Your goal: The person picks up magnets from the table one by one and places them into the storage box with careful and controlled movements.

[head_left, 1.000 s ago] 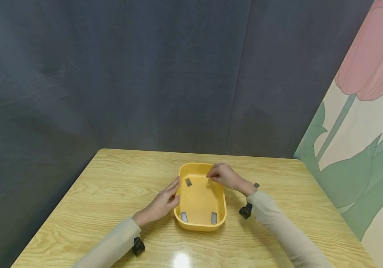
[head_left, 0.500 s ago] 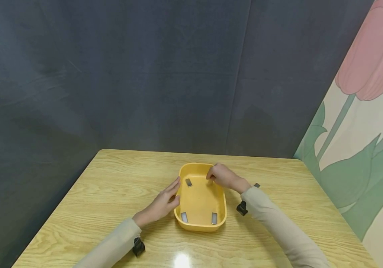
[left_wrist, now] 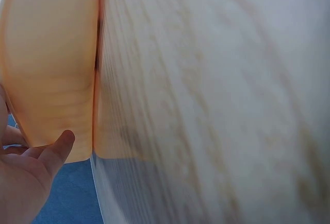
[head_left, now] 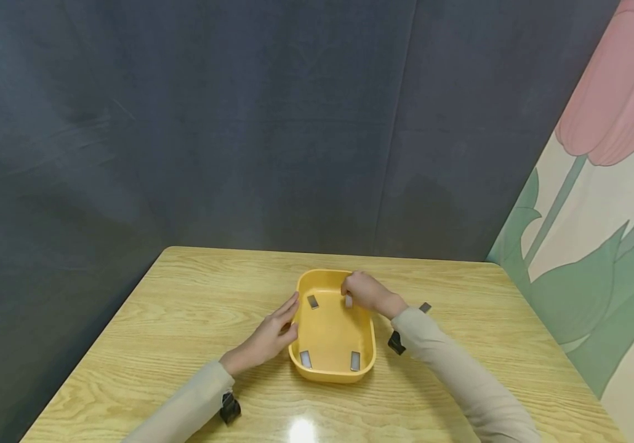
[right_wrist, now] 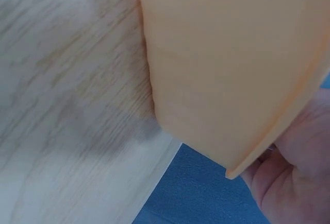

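A yellow plastic basin stands on the wooden table. My left hand rests at its left rim with fingers fairly straight; in the left wrist view, a fingertip of that hand touches the outer wall. My right hand reaches over the right rim, its curled fingers pinching a small flat grey rectangular piece near the far right corner. Similar pieces lie on the basin's floor: one far left, one near left, one near right. In the right wrist view the basin wall hides the right fingertips.
Another grey piece lies on the wooden table, right of the basin and just past the right forearm. A dark curtain hangs behind the table. A wall painted with tulips stands at the right.
The right wrist and forearm have shifted slightly left and turned. The piece at the right fingers now shows its grey face more upright. The left hand and basin look almost unchanged.
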Demonstrator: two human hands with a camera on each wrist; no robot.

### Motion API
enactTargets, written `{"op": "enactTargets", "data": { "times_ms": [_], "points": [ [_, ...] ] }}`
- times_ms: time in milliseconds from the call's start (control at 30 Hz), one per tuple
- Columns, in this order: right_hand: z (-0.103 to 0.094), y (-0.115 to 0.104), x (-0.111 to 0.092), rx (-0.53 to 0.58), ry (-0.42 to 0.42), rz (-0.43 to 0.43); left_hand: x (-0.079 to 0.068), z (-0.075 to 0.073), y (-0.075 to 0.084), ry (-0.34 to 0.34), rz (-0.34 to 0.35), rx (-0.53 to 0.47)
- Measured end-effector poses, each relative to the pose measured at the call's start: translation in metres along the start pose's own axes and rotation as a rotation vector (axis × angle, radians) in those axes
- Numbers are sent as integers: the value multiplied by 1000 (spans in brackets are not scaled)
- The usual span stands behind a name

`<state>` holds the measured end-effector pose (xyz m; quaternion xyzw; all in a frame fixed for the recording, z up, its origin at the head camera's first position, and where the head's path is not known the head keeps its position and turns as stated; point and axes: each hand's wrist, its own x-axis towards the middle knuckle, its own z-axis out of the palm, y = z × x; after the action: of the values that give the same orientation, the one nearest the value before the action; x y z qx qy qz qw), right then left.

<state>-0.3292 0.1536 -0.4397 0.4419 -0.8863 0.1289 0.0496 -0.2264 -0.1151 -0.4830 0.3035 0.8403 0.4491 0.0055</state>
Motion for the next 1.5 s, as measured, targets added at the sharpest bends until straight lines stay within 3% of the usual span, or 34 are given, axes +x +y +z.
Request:
{"op": "enactTargets", "data": {
  "times_ms": [300,767,1033,1500],
  "points": [
    [6,2,5,-39,-28,30,0,0,0,0,1,-3],
    [11,5,6,0,-64,81,-1,0,-1,-4,-4,11],
    [11,6,7,-98,-67,60,0,-1,0,-5,-10,9],
    [11,4,6,-87,-59,61,-1,0,2,-1,8,12]
  ]
}}
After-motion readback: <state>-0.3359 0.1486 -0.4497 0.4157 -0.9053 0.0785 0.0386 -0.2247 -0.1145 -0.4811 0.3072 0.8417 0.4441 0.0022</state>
